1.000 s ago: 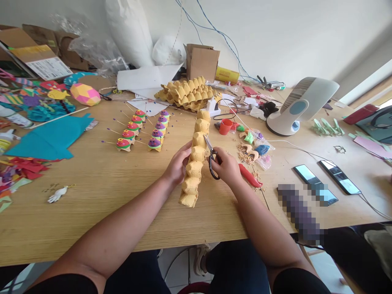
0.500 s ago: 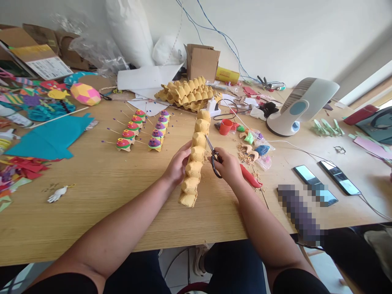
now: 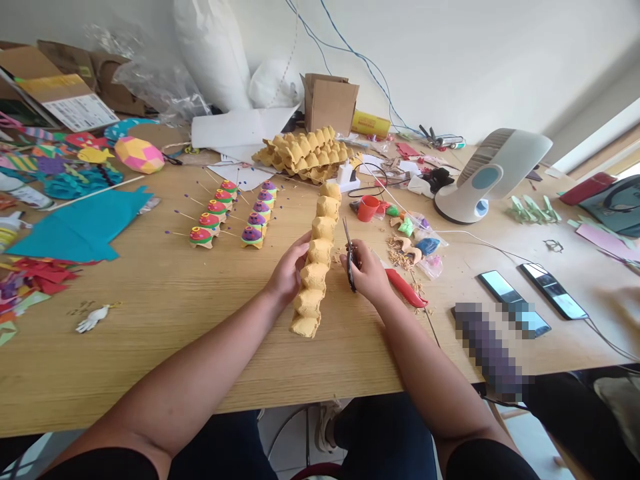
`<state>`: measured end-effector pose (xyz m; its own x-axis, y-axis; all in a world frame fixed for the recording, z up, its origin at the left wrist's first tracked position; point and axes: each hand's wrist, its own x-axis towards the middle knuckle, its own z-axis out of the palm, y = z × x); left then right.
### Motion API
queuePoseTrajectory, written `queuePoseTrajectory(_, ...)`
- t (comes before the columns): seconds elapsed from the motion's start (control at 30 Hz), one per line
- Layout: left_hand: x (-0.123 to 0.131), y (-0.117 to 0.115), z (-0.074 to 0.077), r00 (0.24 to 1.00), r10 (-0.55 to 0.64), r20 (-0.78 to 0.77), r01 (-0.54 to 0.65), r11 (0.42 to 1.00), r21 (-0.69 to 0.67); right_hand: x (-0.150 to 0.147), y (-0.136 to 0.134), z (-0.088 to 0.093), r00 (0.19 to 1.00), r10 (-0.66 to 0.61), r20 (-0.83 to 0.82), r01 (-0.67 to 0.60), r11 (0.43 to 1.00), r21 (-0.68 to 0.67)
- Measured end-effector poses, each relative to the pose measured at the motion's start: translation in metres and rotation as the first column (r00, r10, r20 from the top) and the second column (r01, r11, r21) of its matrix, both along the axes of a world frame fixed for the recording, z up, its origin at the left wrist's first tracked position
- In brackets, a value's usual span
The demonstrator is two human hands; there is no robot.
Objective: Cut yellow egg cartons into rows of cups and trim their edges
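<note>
My left hand (image 3: 290, 270) grips a long strip of yellow egg carton (image 3: 319, 253) by its left side, near the middle; some fingers are hidden behind it. The strip is a single row of several bumps, held lengthwise away from me. Just right of the strip, my right hand (image 3: 367, 270) holds black-handled scissors (image 3: 351, 263). Their blades point away from me, beside the carton and apart from it. Beyond my left hand stand two decorated carton rows, one red and green (image 3: 213, 213), one purple (image 3: 259, 215), with thin sticks poking out.
A red-handled tool (image 3: 407, 288) and brown shavings lie right of my right hand. Farther back are a red cup (image 3: 368, 208), stacked egg cartons (image 3: 305, 153) and a white fan (image 3: 487, 177). Phones (image 3: 554, 291) lie at right, blue felt-like sheet (image 3: 80, 223) at left.
The scissors have moved slightly right, off the carton strip's edge, and their blades now point more straight ahead. My left hand and the strip have barely moved.
</note>
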<state>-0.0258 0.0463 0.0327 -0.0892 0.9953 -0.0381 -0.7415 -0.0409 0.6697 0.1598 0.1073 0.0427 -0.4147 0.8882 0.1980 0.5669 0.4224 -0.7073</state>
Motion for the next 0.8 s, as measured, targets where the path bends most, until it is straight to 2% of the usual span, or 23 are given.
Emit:
queuePoseTrajectory(0.13,-0.002,0.000,0.002,0.998,-0.004,0.069,0.008,0.998,-0.058,0.000,0.002,0.001,0.998,-0.064,0.013,0.064,0.998,0.000)
queuePoseTrajectory(0.23,-0.001,0.000,0.003,0.995,-0.023,0.099,0.029,0.998,-0.062,0.000,0.003,0.000,0.999,-0.037,-0.022,0.036,0.999,-0.021)
queuePoseTrajectory(0.37,0.003,-0.002,0.003,0.998,-0.012,0.059,0.014,1.000,-0.022,-0.001,0.004,-0.006,0.997,0.030,-0.077,-0.032,0.999,-0.031)
queuePoseTrajectory(0.57,0.004,-0.001,0.002,1.000,0.002,-0.030,0.000,0.997,0.077,-0.001,0.008,-0.015,0.989,0.049,-0.138,-0.056,0.997,-0.048)
queuePoseTrajectory(0.8,0.003,0.000,-0.001,0.999,-0.006,-0.050,0.010,0.996,0.087,-0.001,0.007,-0.011,0.989,0.046,-0.140,-0.054,0.997,-0.059)
